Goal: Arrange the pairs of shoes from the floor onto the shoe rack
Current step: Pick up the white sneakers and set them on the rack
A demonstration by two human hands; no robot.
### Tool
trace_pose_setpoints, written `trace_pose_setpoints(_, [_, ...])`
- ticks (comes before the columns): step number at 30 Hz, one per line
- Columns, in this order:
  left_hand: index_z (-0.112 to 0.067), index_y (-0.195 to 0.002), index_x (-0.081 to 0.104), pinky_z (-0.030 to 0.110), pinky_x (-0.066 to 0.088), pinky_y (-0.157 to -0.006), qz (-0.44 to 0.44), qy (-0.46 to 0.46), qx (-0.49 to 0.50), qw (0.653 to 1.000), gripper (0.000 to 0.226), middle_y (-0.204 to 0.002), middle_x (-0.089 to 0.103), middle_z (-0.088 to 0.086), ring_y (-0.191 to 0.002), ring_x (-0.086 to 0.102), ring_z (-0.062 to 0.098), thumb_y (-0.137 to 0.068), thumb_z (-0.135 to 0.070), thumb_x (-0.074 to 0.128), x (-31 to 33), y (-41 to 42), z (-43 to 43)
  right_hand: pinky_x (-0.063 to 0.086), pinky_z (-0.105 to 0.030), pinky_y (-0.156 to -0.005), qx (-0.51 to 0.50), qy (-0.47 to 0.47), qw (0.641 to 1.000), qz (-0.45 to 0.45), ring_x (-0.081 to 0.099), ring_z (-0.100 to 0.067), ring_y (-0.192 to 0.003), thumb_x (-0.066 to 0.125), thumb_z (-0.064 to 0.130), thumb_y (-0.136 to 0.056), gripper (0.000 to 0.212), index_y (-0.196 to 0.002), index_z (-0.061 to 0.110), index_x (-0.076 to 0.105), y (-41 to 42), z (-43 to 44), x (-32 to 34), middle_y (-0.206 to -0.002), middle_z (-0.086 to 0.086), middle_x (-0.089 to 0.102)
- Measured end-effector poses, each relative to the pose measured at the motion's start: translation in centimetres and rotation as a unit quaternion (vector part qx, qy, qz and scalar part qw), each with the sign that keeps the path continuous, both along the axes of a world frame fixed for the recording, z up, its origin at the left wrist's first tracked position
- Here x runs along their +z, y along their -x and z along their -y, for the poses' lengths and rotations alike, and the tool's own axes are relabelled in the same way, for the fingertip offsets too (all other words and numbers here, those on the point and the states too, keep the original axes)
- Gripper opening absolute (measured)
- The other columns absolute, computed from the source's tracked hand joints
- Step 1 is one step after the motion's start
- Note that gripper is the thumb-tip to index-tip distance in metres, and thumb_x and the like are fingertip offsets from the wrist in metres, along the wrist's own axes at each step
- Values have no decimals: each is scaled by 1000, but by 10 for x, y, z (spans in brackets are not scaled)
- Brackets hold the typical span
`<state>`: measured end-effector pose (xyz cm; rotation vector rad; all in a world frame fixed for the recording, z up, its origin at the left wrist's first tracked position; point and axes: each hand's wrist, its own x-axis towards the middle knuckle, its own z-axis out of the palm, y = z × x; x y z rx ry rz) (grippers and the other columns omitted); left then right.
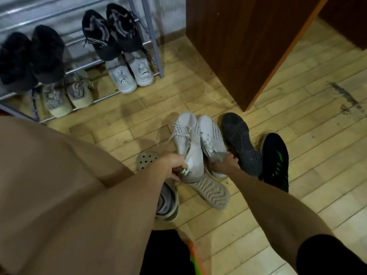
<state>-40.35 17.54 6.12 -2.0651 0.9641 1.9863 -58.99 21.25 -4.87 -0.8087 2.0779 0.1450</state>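
From the head view, both our hands are down on the floor (139, 120), in the open stretch in front of the rack (148, 36). Our left hand (174, 165) grips the heel of one shoe of the white pair (187, 139). Our right hand (223, 163) curls round the heel of the other. The two shoes lie side by side, touching, with their toes towards the rack. We take them by the heels, we judge, so both can rise together and slide toes-first onto a rail.

The rack stands against the wall at the floor's far-left edge. Its upper rail carries a black pair (29, 56) at the left and a lettered pair (111, 32) at the right end. The rail below carries a grey pair (67, 94) and a pale pair (129, 72), all heels outward, which is the order ours should match. More rails show above, towards the top-left corner.

Loose shoes crowd the white pair. A dark shoe (242, 143) lies sole-up against it on the right, with a green-striped shoe (275, 159) just beside that. A beige shoe (212, 190) lies sole-up partly beneath the heel we hold in the left hand. A clog (146, 159) sits behind that hand, and a grey shoe (167, 203) under the forearm. These mates look scattered, so pairing them comes later. A cabinet (248, 46) stands to the right of the rack.
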Motion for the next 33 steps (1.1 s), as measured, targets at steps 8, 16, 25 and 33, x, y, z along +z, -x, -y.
trace_pose_setpoints(8, [0, -135, 41, 51, 46, -98, -35, 11, 99, 994, 43, -140, 43, 19, -129, 42, 33, -94, -4, 52, 4, 5, 4, 45, -31, -60, 2, -23, 995, 95, 48, -23, -57, 61, 16, -90, 17, -87, 4, 49, 18, 2, 14, -64, -8, 44])
trace_pose_setpoints(16, [-1, -133, 45, 47, 47, -99, -2, 40, 67, 997, 40, -134, 48, 18, -123, 47, 31, -95, -6, 52, 6, 22, -2, 60, -49, -70, -85, 30, 983, 159, 64, -39, -78, 72, 4, -78, 26, -99, -8, 60, 27, -4, 38, -86, -18, 57])
trace_pose_setpoints(25, [-2, -137, 42, 47, 41, -105, -68, 119, 140, 981, 41, -130, 54, 18, -121, 50, 30, -97, -7, 48, 66, 26, 17, 61, -51, -68, -82, 162, 960, 213, 69, -36, -72, 76, 4, -75, 36, -107, -6, 62, 26, 30, 108, -88, -20, 65])
trace_pose_setpoints(33, [3, -116, 55, 43, 55, -74, -18, 269, 193, 943, 28, -79, 59, 12, -73, 59, 25, -88, 0, 60, 160, -52, 71, 61, -34, -54, -35, 281, 914, 292, 73, -27, -74, 80, 4, -71, 45, -111, 13, 62, -11, 111, 210, -89, -4, 69])
